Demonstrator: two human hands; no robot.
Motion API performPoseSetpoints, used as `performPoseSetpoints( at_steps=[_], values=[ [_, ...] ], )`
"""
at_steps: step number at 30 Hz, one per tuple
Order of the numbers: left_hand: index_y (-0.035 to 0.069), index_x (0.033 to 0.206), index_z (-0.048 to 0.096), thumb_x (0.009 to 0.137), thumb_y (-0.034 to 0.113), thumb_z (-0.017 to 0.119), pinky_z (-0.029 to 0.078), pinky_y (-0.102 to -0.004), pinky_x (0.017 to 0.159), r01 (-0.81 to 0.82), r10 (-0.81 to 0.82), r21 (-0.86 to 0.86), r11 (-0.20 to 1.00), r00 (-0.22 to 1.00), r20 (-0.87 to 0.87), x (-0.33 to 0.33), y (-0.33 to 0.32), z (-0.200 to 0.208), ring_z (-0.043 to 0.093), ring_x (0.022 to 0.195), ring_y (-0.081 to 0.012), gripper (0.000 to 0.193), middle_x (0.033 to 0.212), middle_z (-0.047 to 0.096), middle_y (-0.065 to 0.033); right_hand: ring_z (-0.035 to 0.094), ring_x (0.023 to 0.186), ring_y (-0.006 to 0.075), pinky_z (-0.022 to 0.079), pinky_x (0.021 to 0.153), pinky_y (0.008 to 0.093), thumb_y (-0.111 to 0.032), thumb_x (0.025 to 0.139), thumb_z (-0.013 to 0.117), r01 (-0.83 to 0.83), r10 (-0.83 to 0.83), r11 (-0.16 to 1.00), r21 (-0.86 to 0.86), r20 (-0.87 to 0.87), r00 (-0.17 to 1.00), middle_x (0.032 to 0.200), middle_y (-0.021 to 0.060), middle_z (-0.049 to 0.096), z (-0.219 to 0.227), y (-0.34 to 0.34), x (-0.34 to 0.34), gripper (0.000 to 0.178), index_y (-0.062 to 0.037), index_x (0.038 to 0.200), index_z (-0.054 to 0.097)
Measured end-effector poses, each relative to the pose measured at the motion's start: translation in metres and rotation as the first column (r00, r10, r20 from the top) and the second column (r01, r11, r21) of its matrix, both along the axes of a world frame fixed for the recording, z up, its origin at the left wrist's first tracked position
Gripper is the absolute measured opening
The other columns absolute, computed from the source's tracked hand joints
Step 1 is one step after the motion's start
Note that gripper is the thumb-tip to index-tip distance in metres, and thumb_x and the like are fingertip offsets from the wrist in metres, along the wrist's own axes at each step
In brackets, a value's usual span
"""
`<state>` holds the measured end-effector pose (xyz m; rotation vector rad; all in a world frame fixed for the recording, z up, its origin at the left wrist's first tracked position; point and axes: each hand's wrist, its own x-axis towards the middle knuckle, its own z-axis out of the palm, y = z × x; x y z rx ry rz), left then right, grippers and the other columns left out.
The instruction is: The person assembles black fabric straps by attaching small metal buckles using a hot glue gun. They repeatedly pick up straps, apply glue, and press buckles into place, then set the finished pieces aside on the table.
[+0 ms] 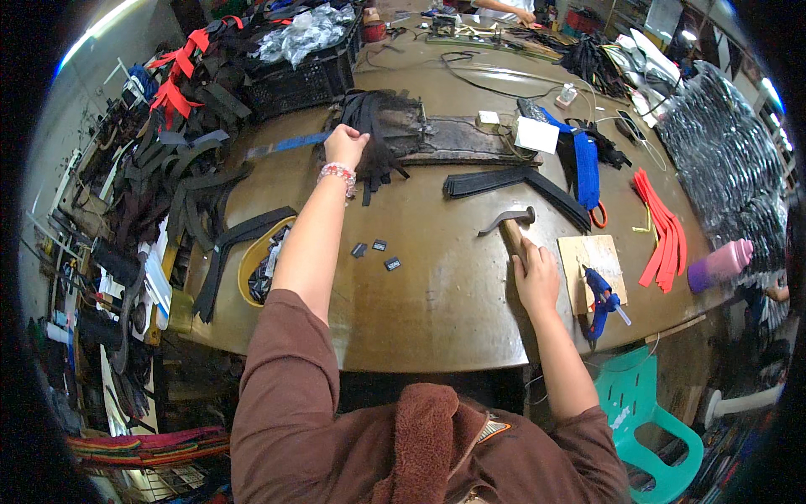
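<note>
My left hand [346,147] is closed in a pinch at the left edge of a pile of black straps [378,126]; what its fingers hold, if anything, is hidden. Beside it lies a blue ruler [298,143]. My right hand [537,273] is closed round the wooden handle of a hammer [512,227], whose dark metal head points away from me on the table. Between my arms are three small black labels [392,264]. My left forearm partly covers a yellow container [249,273] of similar dark pieces. A folded bundle of black straps [487,181] rests beyond the hammer.
On the right, a blue glue gun [598,302] lies over a tan board [579,252], near red straps [663,235] and a pink-purple bottle [722,265]. Blue straps [585,168] and a cable lie farther back. A black crate [302,80] and heaped straps stand left; a green chair [642,420] is below.
</note>
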<state>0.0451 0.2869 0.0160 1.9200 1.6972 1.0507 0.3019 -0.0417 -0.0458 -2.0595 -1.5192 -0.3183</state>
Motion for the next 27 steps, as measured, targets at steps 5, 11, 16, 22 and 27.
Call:
performPoseSetpoints(
  at_steps=[5,11,16,22,27],
  values=[
    [0.000,0.090,0.055,0.063,0.017,0.083,0.051,-0.0400,0.077,-0.010,0.025,0.131,0.991,0.993,-0.115,0.011,0.001,-0.013,0.063,0.085,-0.0338,0.042,0.087,0.065,-0.0198,0.055,0.082,0.0293,0.047,0.070,0.0394,-0.020,0.081,0.065,0.007,-0.007,1.000,0.021,0.015,1.000,0.087,0.0107,0.056,-0.002,-0.001,0.000,0.036,-0.0099,0.115,0.057],
    [0.001,0.085,0.058,0.071,0.015,0.077,0.051,-0.0383,0.073,-0.021,0.032,0.146,0.989,0.997,-0.073,0.003,0.009,-0.014,0.065,0.076,-0.0319,0.028,0.080,0.066,-0.0172,0.055,0.082,0.0291,0.048,0.070,0.0387,-0.019,0.080,0.065,-0.004,0.004,1.000,0.015,-0.014,1.000,0.087,0.0107,0.056,-0.002,-0.001,0.001,0.036,-0.0104,0.114,0.057],
    [0.001,0.089,0.062,0.082,0.015,0.069,0.050,-0.0251,0.059,0.488,-0.058,-0.348,0.800,0.641,0.765,-0.004,-0.040,0.012,0.063,0.066,-0.0158,0.017,0.079,0.067,-0.0120,0.056,0.088,0.0287,0.047,0.075,0.0382,-0.016,0.080,0.064,-0.039,0.024,0.993,0.112,0.125,0.992,0.098,0.0095,0.058,0.022,-0.004,-0.012,0.039,-0.0129,0.118,0.056],
    [-0.001,0.105,0.061,0.090,0.012,0.060,0.044,-0.0107,0.048,0.906,-0.004,-0.357,0.228,0.368,0.930,0.018,-0.206,-0.007,0.054,0.061,-0.0008,0.019,0.084,0.062,0.0013,0.057,0.091,0.0282,0.047,0.078,0.0386,-0.007,0.078,0.057,-0.738,0.718,0.654,0.164,0.172,0.674,0.101,0.0119,0.059,0.042,0.011,-0.061,0.032,-0.0061,0.109,0.062],
    [0.004,0.109,0.061,0.091,0.016,0.060,0.037,-0.0107,0.046,0.930,-0.082,-0.366,0.039,0.368,0.926,-0.004,-0.190,-0.015,0.045,0.058,0.0024,0.022,0.084,0.059,0.0071,0.060,0.077,0.0248,0.050,0.063,0.0338,-0.006,0.073,0.062,-0.834,0.836,0.534,0.142,0.057,0.545,0.092,0.0115,0.061,0.039,-0.052,-0.077,0.032,0.0005,0.105,0.062]
  ],
)
